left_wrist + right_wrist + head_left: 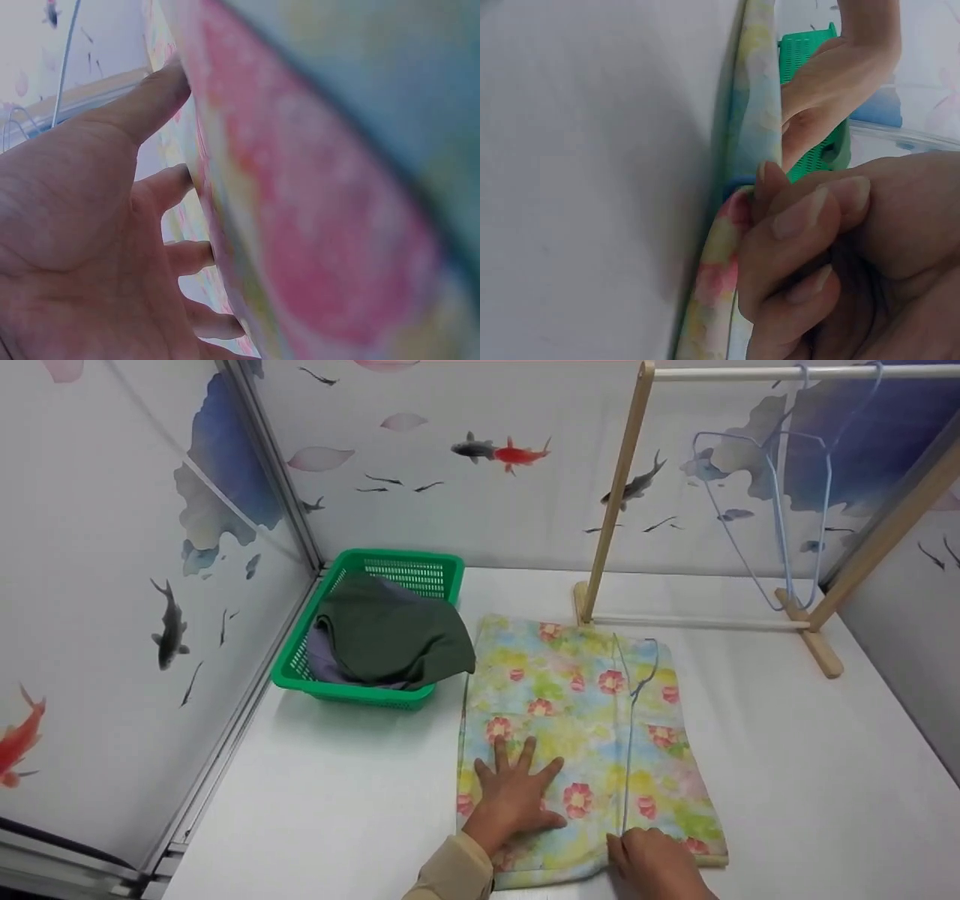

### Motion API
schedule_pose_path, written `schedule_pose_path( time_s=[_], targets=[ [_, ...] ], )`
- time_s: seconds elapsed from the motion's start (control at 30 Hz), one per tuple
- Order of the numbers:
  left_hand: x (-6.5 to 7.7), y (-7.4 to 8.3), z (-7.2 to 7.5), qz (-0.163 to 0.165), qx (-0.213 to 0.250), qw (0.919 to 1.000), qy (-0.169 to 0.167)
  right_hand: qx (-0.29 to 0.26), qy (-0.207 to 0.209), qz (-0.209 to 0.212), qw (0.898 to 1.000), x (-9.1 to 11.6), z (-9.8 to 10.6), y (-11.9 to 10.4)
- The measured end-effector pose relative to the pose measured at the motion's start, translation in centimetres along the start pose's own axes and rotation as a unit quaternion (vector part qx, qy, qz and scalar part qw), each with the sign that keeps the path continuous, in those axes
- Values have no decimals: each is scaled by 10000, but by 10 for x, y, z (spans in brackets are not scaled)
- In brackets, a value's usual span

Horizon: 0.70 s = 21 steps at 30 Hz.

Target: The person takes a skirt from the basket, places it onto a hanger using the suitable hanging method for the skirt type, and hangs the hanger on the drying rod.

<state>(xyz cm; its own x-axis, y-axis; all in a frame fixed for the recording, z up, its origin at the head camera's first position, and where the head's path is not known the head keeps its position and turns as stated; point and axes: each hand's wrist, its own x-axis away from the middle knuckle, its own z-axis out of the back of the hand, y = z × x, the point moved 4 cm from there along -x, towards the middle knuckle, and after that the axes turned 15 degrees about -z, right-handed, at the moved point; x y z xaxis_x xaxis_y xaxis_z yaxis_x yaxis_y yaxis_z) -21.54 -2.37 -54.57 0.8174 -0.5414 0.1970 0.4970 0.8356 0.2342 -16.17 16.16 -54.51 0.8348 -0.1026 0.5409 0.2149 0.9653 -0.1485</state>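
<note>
A folded floral cloth (pixel 555 682) in yellow, green and blue with red flowers lies flat on the white table. Across its right part runs a thin blue wire hanger (pixel 628 765), its hook toward the far edge. My left hand (pixel 514 795) rests on the cloth's left half, fingers spread; the left wrist view shows its fingertips touching the fabric. At the near edge my right hand (pixel 660 862) has curled fingers and pinches the hanger's near end. The right wrist view shows the blue wire (pixel 739 182) bending round the cloth's edge beside those fingertips.
A green plastic basket (pixel 375 697) with dark green and purple cloths (pixel 394 630) stands at the back left. Behind the floral cloth, to the right, is a wooden rack (pixel 619 495) with blue hangers (pixel 780 510) on its top bar. Printed walls border the table.
</note>
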Motion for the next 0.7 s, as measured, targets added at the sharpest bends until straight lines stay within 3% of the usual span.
schedule_pose_path(
  time_s=[0.23, 0.53, 0.7],
  targets=[
    [-3, 3, 0, 47, -125, 9999, 51, -8, 80, 8, 10000, -9, 1, 2],
    [-3, 1, -1, 48, -19, 10000, 25, -166, 52, 361, 9992, -1, -6, 12],
    [-4, 1, -2, 13, 22, 10000, -13, -91, -149, 258, 9995, -6, -2, 15]
  ],
)
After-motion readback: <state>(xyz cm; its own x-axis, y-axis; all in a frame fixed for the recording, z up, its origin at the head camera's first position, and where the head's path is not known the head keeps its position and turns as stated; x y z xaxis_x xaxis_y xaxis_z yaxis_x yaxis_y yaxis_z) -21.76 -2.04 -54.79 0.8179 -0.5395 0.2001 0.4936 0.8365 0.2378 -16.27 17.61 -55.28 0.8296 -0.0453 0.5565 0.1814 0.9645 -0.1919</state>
